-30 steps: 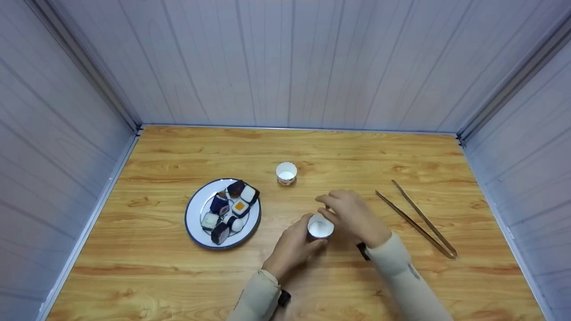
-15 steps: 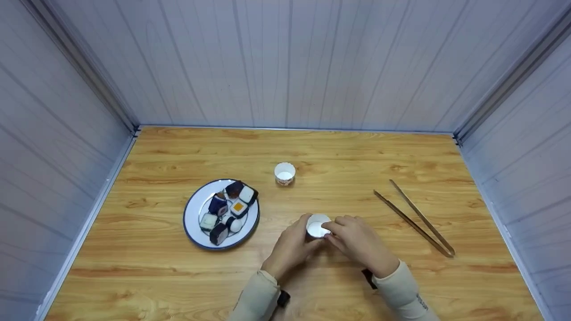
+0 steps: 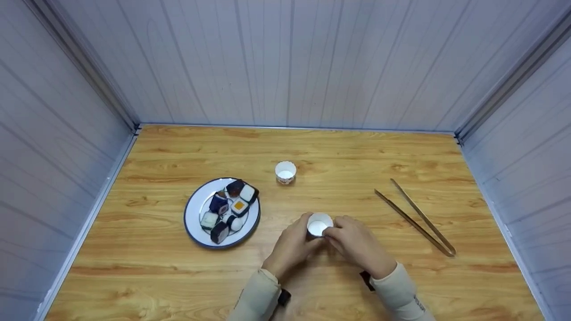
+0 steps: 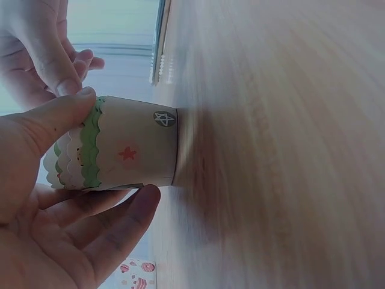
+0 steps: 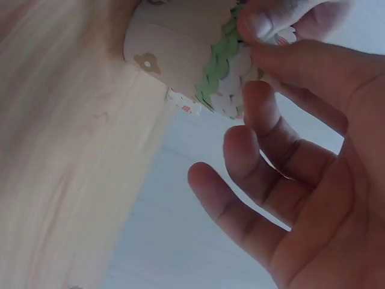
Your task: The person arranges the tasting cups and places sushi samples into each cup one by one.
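Nested paper baking cups (image 3: 318, 221) with scalloped rims stand upright near the middle of the table. In the left wrist view, several green and white rims show at the top of this stack (image 4: 133, 141). My left hand (image 3: 290, 247) grips the stack from the left, thumb on one side and fingers on the other. From the right, my right hand (image 3: 359, 245) pinches the rim between thumb and index finger. Its remaining fingers (image 5: 264, 174) are spread and loosely bent below, apart from the cups.
Another paper cup (image 3: 285, 173) stands farther back. On the left, a white blue-rimmed plate (image 3: 194, 218) bears several sushi pieces (image 3: 239, 207). Metal tongs (image 3: 439, 243) lie spread on the right. Panel walls (image 3: 290, 62) border the wooden table (image 3: 178, 285) at the back and sides.
My right hand has come down from above and right of the cup stack to its rim and now pinches it. My left hand keeps its grip, and the stack stays in place.
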`<state>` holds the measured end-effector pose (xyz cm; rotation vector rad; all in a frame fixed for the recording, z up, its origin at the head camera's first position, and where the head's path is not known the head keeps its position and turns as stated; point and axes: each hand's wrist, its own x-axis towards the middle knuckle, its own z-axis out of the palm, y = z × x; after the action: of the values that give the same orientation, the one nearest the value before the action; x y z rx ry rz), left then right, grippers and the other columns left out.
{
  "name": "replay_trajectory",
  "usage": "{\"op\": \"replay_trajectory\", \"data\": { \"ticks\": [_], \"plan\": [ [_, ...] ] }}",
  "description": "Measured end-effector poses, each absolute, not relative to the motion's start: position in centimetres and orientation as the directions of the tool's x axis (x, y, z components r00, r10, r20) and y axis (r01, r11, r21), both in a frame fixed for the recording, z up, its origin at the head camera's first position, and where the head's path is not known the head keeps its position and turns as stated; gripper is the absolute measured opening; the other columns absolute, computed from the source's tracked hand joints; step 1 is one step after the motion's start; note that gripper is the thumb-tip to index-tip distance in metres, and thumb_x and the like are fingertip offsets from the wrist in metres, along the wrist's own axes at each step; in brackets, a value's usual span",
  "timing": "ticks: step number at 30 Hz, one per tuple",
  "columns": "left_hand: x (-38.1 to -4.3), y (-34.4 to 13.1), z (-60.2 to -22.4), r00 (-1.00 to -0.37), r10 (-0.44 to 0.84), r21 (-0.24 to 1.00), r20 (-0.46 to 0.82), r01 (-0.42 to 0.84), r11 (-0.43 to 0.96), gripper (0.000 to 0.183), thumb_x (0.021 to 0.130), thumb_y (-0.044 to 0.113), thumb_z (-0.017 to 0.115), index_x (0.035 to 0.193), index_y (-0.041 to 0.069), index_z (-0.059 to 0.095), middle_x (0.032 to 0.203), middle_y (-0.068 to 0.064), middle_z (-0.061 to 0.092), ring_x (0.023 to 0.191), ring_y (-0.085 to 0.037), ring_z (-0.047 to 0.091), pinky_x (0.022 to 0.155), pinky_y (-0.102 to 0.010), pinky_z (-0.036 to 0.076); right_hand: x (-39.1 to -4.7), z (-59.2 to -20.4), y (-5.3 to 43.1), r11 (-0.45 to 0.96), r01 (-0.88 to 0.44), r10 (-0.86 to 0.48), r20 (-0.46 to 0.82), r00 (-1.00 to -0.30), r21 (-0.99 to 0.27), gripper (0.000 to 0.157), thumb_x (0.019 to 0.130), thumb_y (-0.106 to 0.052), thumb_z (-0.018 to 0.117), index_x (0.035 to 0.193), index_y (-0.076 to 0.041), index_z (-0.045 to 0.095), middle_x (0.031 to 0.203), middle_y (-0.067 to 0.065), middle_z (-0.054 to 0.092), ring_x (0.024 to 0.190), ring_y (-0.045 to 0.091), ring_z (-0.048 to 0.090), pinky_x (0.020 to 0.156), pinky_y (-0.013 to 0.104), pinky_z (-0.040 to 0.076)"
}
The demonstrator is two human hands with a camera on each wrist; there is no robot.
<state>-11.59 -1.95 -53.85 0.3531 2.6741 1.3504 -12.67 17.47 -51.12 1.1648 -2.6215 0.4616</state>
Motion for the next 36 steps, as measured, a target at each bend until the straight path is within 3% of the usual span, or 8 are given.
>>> {"op": "replay_trajectory", "data": {
  "ticks": [8,19,26,36],
  "plan": [
    [-11.6,-1.9,-53.9,-0.966,0.257,0.806,0.002,0.153,0.571,0.057,0.092,0.02,0.076,0.14,0.006,0.049,0.132,-0.009,0.06,0.122,-0.021,0.056,0.103,-0.041,0.046,-12.9,-51.5,17.5,0.609,-0.773,-0.679,0.385,-0.625,-0.18,0.008,0.083,-0.012,0.081,0.084,-0.015,0.074,0.075,-0.003,0.048,0.065,0.013,0.044,0.053,0.026,0.04],
    [-11.6,-1.9,-53.9,-0.968,0.253,0.793,-0.006,0.149,0.591,0.061,0.091,0.021,0.077,0.143,0.007,0.047,0.132,-0.009,0.06,0.121,-0.019,0.056,0.102,-0.039,0.047,-12.7,-51.4,17.6,0.625,-0.758,-0.646,0.423,-0.636,-0.185,0.013,0.079,-0.013,0.085,0.08,-0.018,0.073,0.075,-0.006,0.046,0.065,0.01,0.043,0.053,0.024,0.04],
    [-11.6,-2.0,-53.9,-0.966,0.256,0.806,0.017,0.165,0.568,0.062,0.091,0.019,0.077,0.144,0.007,0.047,0.136,-0.009,0.058,0.125,-0.02,0.054,0.105,-0.04,0.045,-12.6,-50.1,17.8,0.615,-0.76,-0.645,0.423,-0.637,-0.207,0.006,0.084,-0.012,0.081,0.085,-0.015,0.075,0.078,-0.005,0.05,0.067,0.01,0.045,0.054,0.024,0.042],
    [-11.7,-2.1,-54.1,-0.963,0.267,0.815,0.024,0.173,0.554,0.062,0.09,0.023,0.078,0.142,0.009,0.048,0.135,-0.01,0.06,0.124,-0.023,0.056,0.104,-0.042,0.046,-14.0,-47.2,17.9,0.574,-0.781,-0.63,0.478,-0.612,-0.245,0.01,0.082,-0.008,0.082,0.089,-0.012,0.075,0.083,-0.004,0.061,0.071,0.011,0.053,0.057,0.027,0.049]
  ]
}}
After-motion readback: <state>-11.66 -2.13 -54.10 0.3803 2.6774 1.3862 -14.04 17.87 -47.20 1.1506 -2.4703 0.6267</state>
